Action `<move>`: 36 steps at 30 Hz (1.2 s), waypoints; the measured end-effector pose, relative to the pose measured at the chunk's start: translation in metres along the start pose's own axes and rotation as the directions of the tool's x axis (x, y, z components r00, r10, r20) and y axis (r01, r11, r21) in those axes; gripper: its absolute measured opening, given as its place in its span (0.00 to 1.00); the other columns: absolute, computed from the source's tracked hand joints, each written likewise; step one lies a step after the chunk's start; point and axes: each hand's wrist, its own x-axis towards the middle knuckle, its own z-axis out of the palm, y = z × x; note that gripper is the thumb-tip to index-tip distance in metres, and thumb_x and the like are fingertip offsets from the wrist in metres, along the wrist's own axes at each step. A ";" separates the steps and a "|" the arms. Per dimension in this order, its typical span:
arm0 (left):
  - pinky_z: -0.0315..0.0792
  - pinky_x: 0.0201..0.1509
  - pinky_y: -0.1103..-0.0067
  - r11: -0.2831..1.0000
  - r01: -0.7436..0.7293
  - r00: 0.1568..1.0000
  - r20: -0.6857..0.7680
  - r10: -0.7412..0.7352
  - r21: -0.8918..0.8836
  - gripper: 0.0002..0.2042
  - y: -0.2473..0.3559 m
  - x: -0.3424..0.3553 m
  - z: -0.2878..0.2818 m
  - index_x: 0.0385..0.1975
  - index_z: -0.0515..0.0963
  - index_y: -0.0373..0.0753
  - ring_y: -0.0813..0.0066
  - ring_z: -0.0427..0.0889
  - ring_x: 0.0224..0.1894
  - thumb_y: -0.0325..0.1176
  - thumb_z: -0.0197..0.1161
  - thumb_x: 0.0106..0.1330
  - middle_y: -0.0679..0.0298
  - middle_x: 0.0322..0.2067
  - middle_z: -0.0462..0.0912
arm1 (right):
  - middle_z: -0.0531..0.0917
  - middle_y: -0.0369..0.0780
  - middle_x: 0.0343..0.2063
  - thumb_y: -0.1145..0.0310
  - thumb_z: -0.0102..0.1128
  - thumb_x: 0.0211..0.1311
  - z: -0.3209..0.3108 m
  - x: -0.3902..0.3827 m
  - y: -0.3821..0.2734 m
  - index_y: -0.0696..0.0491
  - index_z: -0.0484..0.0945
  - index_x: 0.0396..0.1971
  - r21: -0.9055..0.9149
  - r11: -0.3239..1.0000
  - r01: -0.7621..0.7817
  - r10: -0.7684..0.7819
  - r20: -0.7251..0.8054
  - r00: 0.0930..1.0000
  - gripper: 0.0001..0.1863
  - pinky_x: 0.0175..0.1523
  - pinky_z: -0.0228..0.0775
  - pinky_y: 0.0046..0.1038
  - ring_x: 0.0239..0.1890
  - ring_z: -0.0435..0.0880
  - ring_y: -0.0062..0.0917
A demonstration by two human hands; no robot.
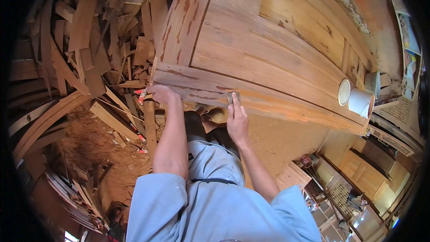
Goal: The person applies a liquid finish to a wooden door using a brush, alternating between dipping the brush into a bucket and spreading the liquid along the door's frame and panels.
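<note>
A large panelled wooden door [233,31] lies flat in front of me, with brown filler patches along its near rail and left side. My left hand [165,95] is closed over the door's near left corner, its fingers partly hidden. On the near rail, my right hand [237,118] presses a small dark block [230,96], which looks like a sanding block, with its fingers laid along the top. To the block's right the rail [286,111] looks orange and dusty; dark filler streaks [197,93] show to its left.
A white tub [359,102] and a round pale lid [344,92] rest at the door's right end. Wood offcuts [89,22] are heaped at the left. Red-and-white tubes [141,96] lie near my left hand. Shelving and boards [358,170] stand at the lower right.
</note>
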 end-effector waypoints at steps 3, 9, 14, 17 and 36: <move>0.67 0.62 0.63 1.000 -0.003 1.000 0.009 0.003 -0.018 0.38 0.006 -0.017 0.000 0.53 0.72 0.19 0.44 0.74 0.57 0.57 0.36 0.72 0.38 0.56 0.73 | 0.75 0.53 0.34 0.64 0.46 0.73 0.029 -0.001 -0.005 0.45 0.61 0.69 0.024 0.999 0.033 -0.029 -0.160 0.987 0.26 0.41 0.71 0.46 0.34 0.78 0.51; 0.66 0.63 0.63 0.998 0.049 0.999 -0.006 -0.048 0.034 0.41 0.001 -0.008 -0.002 0.54 0.70 0.17 0.42 0.73 0.58 0.60 0.35 0.70 0.37 0.57 0.73 | 0.75 0.54 0.33 0.65 0.47 0.72 0.032 -0.002 -0.010 0.46 0.60 0.70 -0.048 0.995 -0.093 0.089 -0.080 0.993 0.27 0.40 0.72 0.45 0.32 0.78 0.50; 0.65 0.64 0.62 0.996 0.057 0.998 -0.035 -0.055 0.073 0.43 0.001 -0.005 0.002 0.53 0.70 0.17 0.41 0.72 0.59 0.62 0.34 0.70 0.36 0.57 0.71 | 0.74 0.54 0.30 0.65 0.49 0.71 0.021 -0.004 -0.010 0.46 0.60 0.70 -0.028 0.999 -0.030 0.030 -0.021 0.999 0.27 0.37 0.72 0.45 0.32 0.78 0.49; 0.66 0.63 0.61 0.995 0.072 0.997 -0.027 -0.070 0.068 0.43 0.002 -0.009 0.001 0.52 0.71 0.16 0.40 0.73 0.58 0.62 0.34 0.70 0.35 0.56 0.72 | 0.74 0.54 0.28 0.65 0.49 0.71 0.020 0.007 -0.016 0.47 0.63 0.68 -0.037 0.999 -0.038 0.036 -0.047 0.998 0.26 0.37 0.73 0.45 0.31 0.79 0.50; 0.65 0.64 0.59 0.978 0.147 0.984 -0.122 -0.129 0.150 0.40 0.003 0.002 0.005 0.50 0.75 0.20 0.40 0.74 0.57 0.60 0.35 0.70 0.37 0.54 0.75 | 0.76 0.54 0.29 0.64 0.50 0.71 0.024 -0.002 -0.026 0.45 0.64 0.67 -0.031 0.999 -0.021 0.024 0.092 0.995 0.26 0.37 0.73 0.46 0.31 0.79 0.51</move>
